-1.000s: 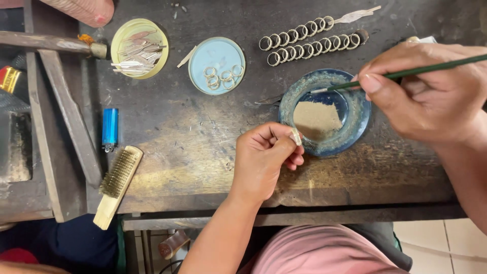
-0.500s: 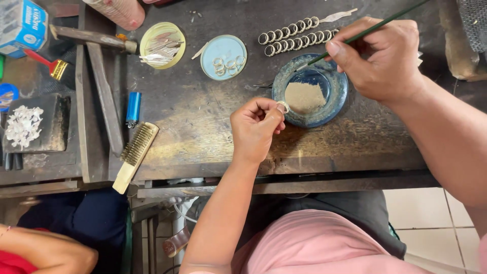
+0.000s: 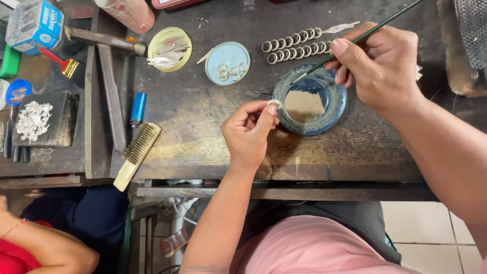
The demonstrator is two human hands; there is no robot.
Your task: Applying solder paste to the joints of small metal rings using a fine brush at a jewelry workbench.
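Note:
My left hand (image 3: 248, 133) pinches a small silver ring (image 3: 274, 103) between thumb and fingertips, just left of a blue glass dish (image 3: 332, 114) that holds a beige paste. My right hand (image 3: 381, 66) grips a thin green brush (image 3: 378, 27), its tip resting at the dish's upper left rim. Two rows of silver rings (image 3: 294, 44) lie on the dark workbench (image 3: 203, 137) beyond the dish.
A pale blue lid (image 3: 227, 63) with a few rings and a yellow lid (image 3: 170, 49) with metal bits lie at the back. A wire brush (image 3: 136, 155), a blue lighter (image 3: 137, 108), wooden bars and a tray of silver pieces (image 3: 33, 120) sit left. Another person's arm (image 3: 45, 248) shows bottom left.
The view has shifted so the bench sits further right. My left hand lifted the ring nearer the dish rim, and my right hand drew the brush tip from the paste to the rim.

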